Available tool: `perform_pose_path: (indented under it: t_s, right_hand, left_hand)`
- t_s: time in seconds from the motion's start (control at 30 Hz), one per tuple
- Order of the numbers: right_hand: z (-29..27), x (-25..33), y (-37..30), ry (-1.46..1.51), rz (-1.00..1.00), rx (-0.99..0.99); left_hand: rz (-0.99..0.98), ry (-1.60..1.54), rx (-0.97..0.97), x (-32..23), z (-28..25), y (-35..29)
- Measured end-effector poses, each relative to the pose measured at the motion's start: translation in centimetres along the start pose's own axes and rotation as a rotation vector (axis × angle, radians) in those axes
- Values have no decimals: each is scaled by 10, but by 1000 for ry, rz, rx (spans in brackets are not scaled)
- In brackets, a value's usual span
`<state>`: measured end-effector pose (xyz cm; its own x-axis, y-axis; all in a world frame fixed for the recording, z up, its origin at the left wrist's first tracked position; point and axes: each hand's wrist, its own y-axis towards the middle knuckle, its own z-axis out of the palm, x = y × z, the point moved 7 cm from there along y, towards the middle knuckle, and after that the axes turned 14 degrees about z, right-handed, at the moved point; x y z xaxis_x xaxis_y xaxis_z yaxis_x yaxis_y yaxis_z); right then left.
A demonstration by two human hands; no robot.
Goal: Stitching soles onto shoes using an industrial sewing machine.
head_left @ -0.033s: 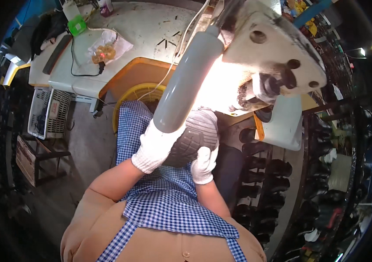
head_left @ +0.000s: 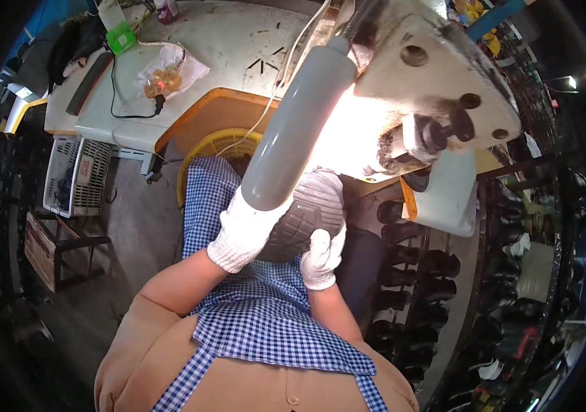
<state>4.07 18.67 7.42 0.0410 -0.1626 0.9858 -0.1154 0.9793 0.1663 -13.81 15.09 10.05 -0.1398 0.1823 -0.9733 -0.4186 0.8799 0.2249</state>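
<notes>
A shoe (head_left: 302, 223) is held between my two gloved hands, its dark grey ridged sole turned toward me. My left hand (head_left: 245, 232), in a white knit glove, is closed on the shoe's left side; the grey cylindrical lamp (head_left: 296, 123) hides part of its fingers. On the right side, my right hand (head_left: 322, 259), also gloved in white, grips the shoe with the thumb against the sole. Just beyond the shoe stands a pale machine head (head_left: 437, 82). Bright glare hides its working part and the shoe's far end.
Left of me are a white worktable (head_left: 217, 44), a white basket (head_left: 79, 177) and a wooden stool (head_left: 49, 250). A yellow basket (head_left: 190, 161) sits under the table edge. Racks of dark shoes (head_left: 437, 264) stand along my right. A white cord (head_left: 265, 120) hangs behind the lamp.
The machine head and the lamp's upper end sit very slightly farther right in the picture. My hands and the shoe have not visibly moved.
</notes>
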Motion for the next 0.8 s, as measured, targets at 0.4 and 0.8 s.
perform_pose_path:
  t_s: [0.4,0.8]
  right_hand:
    - [-3,90,57,-730,-421,381]
    - [36,112,101,-859,-490,778]
  left_hand:
    - [269,40,239,-43,-13,35]
    - [211,-31,229,-51,-30,41]
